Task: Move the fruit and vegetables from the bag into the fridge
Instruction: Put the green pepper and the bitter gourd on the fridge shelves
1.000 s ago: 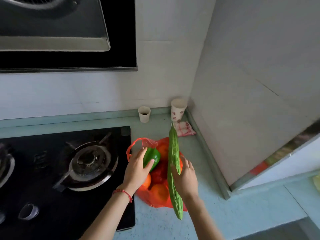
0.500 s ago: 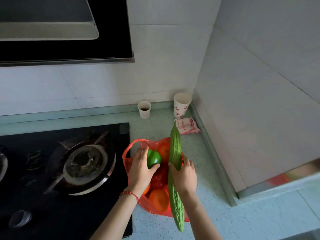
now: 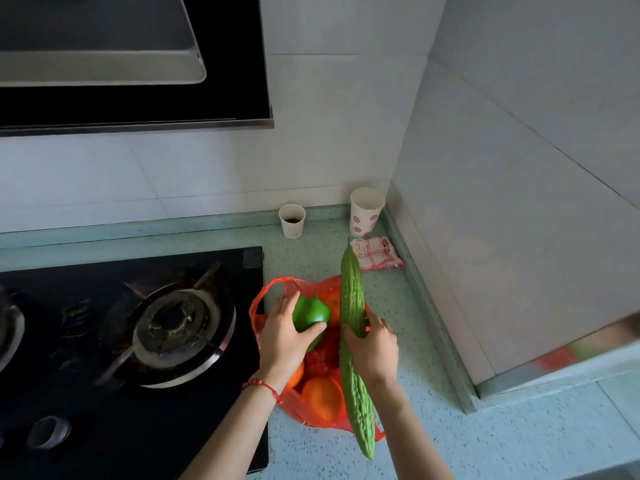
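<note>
Head view: left hand (image 3: 282, 344) grips green pepper (image 3: 310, 315) at 10 o'clock corner of red bag (image 3: 311, 410), pepper nearest that hand. Right hand (image 3: 375, 348) grips bitter gourd (image 3: 353, 341) mid-length, long axis 12-to-6, over bag's 3 o'clock edge. Oranges (image 3: 322, 398) in bag. Fridge not seen; probably off toward 3 o'clock.

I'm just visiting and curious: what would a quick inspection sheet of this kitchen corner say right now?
Surface: speckled green countertop, gas stove set in on the left.
Job's things: red bag open, with oranges and something red inside.
Clutter: two paper cups, checked cloth in the corner.
Hands: left hand grips a green pepper; right hand holds a bitter gourd over the bag.
Cables: nothing seen.
Surroundings: tiled walls, range hood above; fridge not clearly in view.
</note>
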### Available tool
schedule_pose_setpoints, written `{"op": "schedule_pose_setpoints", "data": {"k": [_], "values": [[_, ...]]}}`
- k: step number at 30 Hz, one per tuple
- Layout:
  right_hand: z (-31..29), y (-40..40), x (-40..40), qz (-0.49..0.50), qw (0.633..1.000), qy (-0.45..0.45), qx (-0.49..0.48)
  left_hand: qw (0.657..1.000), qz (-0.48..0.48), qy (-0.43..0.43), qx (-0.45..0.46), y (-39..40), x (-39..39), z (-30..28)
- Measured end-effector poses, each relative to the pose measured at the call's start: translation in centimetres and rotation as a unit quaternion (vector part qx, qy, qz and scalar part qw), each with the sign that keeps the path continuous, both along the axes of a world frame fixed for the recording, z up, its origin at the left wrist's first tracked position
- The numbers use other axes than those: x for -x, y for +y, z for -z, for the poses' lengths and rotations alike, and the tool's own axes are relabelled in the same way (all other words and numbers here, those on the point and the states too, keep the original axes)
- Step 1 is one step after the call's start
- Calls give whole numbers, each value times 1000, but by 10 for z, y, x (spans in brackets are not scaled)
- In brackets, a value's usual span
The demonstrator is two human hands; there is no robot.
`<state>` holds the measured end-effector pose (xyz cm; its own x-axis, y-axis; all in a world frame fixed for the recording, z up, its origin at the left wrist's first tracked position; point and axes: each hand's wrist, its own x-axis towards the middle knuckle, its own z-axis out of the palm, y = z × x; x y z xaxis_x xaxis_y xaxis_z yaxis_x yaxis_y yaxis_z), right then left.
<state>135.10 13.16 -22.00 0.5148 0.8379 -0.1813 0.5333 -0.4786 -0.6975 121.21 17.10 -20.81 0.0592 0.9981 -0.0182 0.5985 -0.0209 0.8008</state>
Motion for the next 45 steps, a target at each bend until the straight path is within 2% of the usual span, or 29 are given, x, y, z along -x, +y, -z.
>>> {"op": "schedule_pose_setpoints", "data": {"k": [9,14,18,27,33,39,45], "values": [[-28,-19,-1,10,992,89,-91,992,-27,-122,21,-14,14,-22],[-43,-35,-6,14,980,141,-141,969,-37,-240,56,-23,25,-24],[-45,-55,-10,23,964,198,-173,957,-29,-282,64,-35,30,-24],[-56,-105,-8,60,951,226,-202,951,32,-302,54,-67,33,-23],[-61,-123,-2,40,952,223,-204,945,34,-325,34,-89,45,-34],[-68,-135,-1,-11,947,245,-209,941,-17,-337,17,-115,55,-35],[-70,-152,-10,-102,942,247,-204,934,-102,-341,11,-159,58,-27]]}}
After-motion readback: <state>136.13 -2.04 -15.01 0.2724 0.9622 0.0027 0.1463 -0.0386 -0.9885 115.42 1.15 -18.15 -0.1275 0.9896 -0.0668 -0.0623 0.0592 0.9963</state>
